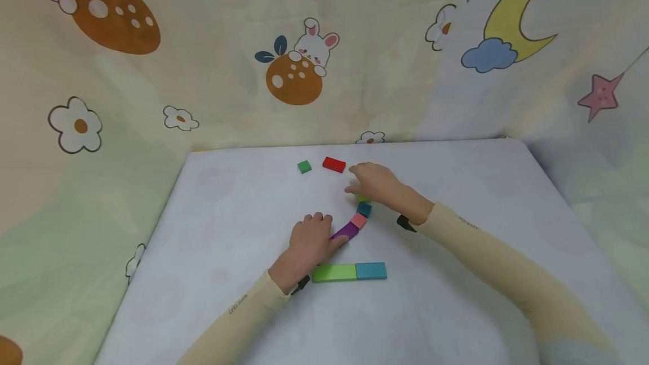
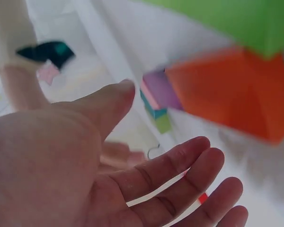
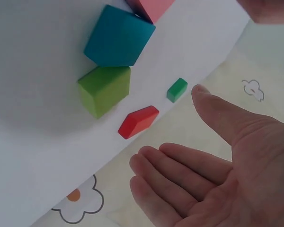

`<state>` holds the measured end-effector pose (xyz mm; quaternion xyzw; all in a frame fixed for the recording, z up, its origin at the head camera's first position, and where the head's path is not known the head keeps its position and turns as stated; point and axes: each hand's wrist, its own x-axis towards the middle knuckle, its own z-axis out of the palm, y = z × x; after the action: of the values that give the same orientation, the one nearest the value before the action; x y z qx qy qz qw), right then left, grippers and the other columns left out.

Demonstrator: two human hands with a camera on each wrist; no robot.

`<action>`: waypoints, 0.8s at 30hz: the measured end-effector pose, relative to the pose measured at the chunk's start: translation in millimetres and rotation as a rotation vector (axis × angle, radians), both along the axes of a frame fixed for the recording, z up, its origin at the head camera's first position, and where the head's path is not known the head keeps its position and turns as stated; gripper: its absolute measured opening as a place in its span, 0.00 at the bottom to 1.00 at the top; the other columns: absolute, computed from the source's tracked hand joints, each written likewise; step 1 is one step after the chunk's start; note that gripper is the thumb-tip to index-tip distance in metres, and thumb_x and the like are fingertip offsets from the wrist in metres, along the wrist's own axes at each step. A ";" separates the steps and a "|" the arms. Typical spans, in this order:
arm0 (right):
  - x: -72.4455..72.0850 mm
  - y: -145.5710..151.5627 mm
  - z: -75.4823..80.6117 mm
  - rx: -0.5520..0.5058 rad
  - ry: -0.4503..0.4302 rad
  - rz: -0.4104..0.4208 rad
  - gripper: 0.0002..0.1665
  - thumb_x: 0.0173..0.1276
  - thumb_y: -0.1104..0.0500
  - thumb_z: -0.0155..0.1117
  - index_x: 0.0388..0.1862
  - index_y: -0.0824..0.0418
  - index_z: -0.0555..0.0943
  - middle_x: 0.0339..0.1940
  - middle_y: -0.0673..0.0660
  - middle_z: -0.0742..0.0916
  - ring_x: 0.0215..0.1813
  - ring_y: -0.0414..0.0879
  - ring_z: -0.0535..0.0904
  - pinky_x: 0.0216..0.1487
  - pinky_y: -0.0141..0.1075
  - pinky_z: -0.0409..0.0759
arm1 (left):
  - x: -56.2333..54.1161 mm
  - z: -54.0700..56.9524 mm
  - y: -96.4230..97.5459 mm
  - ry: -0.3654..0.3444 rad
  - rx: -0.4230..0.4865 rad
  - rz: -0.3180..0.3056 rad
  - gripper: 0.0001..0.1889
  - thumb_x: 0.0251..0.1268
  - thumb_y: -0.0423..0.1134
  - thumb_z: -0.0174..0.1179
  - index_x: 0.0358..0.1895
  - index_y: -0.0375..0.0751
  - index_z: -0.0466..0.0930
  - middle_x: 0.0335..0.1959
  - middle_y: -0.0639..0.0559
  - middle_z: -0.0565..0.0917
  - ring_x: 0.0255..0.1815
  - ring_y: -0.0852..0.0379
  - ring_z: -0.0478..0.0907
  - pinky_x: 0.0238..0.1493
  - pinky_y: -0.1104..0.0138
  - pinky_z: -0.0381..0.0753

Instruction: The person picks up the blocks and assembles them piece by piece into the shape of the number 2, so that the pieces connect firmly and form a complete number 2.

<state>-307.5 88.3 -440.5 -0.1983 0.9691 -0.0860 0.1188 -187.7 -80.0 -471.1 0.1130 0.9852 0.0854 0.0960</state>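
Observation:
A curved row of blocks runs across the white table: an orange block (image 2: 227, 94), a purple block (image 1: 347, 232), a pink block (image 1: 358, 220), a teal block (image 1: 364, 209) and a light green block (image 3: 104, 90). My left hand (image 1: 311, 241) is beside the orange and purple end, hiding the orange block from the head view; its fingers are loosely extended with nothing between them. At the far end, my right hand (image 1: 377, 182) hovers by the light green block, thumb and fingers spread apart. Beyond its fingertips lies a red block (image 1: 334, 165).
A small green block (image 1: 304, 167) sits left of the red one. Nearer the front, a long light green block (image 1: 334, 273) and a blue block (image 1: 371, 271) lie end to end. A patterned cloth (image 1: 223, 83) hangs behind the white table (image 1: 446, 308).

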 end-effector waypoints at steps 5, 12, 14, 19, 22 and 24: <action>15.3 20.2 -0.5 -0.040 -0.008 -0.013 0.39 0.67 0.44 0.70 0.70 0.62 0.73 0.67 0.61 0.81 0.69 0.57 0.76 0.66 0.51 0.76 | -13.0 10.3 -7.7 0.043 -0.022 0.028 0.31 0.66 0.64 0.60 0.56 0.39 0.80 0.45 0.44 0.83 0.42 0.49 0.79 0.44 0.58 0.84; 36.1 31.8 -16.1 -0.035 0.065 0.017 0.33 0.66 0.47 0.71 0.66 0.61 0.78 0.61 0.59 0.86 0.61 0.54 0.83 0.59 0.46 0.82 | -48.5 13.3 -23.7 0.136 -0.016 0.044 0.28 0.71 0.60 0.58 0.59 0.39 0.79 0.51 0.43 0.83 0.48 0.46 0.79 0.51 0.55 0.82; 41.3 31.7 -19.4 -0.033 0.099 0.026 0.32 0.65 0.48 0.72 0.64 0.62 0.80 0.59 0.59 0.86 0.60 0.54 0.83 0.57 0.45 0.83 | -60.5 13.5 -27.6 0.155 -0.017 0.039 0.28 0.71 0.58 0.58 0.61 0.38 0.78 0.54 0.42 0.83 0.52 0.45 0.79 0.54 0.54 0.81; 50.3 31.2 -23.5 -0.029 0.157 0.034 0.30 0.64 0.49 0.74 0.61 0.63 0.82 0.60 0.60 0.86 0.62 0.54 0.83 0.55 0.45 0.83 | -92.5 15.8 -32.7 0.217 -0.037 -0.042 0.27 0.73 0.55 0.57 0.63 0.37 0.77 0.58 0.42 0.82 0.58 0.43 0.78 0.58 0.52 0.79; 51.9 31.2 -26.9 -0.024 0.173 0.039 0.29 0.65 0.50 0.73 0.60 0.63 0.82 0.58 0.59 0.87 0.59 0.53 0.85 0.54 0.44 0.84 | -112.4 16.2 -33.1 0.230 -0.039 -0.109 0.25 0.74 0.53 0.56 0.64 0.37 0.76 0.61 0.42 0.81 0.61 0.43 0.77 0.61 0.52 0.78; 52.6 31.5 -29.5 -0.025 0.182 0.047 0.27 0.65 0.50 0.73 0.59 0.63 0.83 0.56 0.59 0.88 0.57 0.52 0.86 0.52 0.43 0.85 | -125.3 14.9 -32.4 0.230 -0.035 -0.151 0.25 0.75 0.51 0.57 0.65 0.38 0.76 0.62 0.43 0.80 0.63 0.43 0.76 0.63 0.52 0.76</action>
<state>-254.9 119.7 -470.0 -0.2293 0.9699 -0.0767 0.0296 -313.0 -112.4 -456.3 0.1940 0.9798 0.0475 -0.0093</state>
